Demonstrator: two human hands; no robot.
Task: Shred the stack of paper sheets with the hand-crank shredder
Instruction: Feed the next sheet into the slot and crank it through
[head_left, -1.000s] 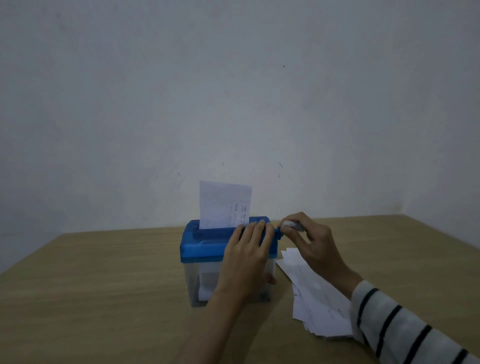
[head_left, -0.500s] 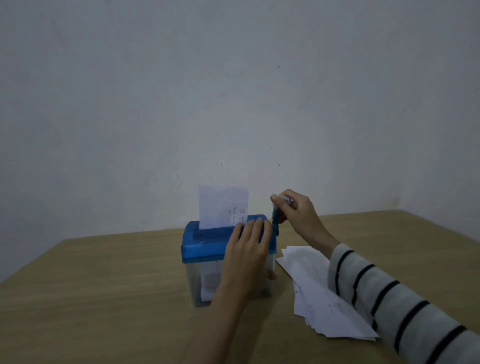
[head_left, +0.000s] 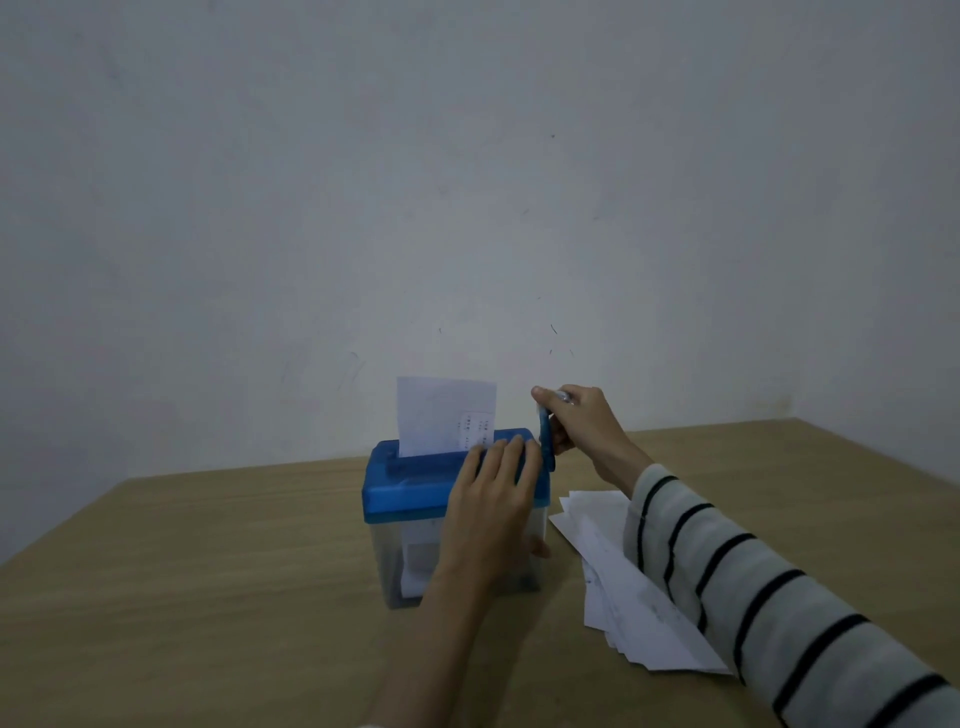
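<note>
Paper, a white printed sheet (head_left: 445, 415), had sunk slightly into the blue-lidded clear plastic shredder (head_left: 415, 486) on the table (head_left: 208, 597); right hand (head_left: 582, 418) gripped the raised crank (head_left: 545, 436), left hand (head_left: 493, 499) pressed flat on the lid; shredding progressed.

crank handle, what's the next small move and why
Probably carry the crank handle on round with the right hand, since much of the sheet stands above the shredder slot, while the left hand presses down on the blue lid.
</note>
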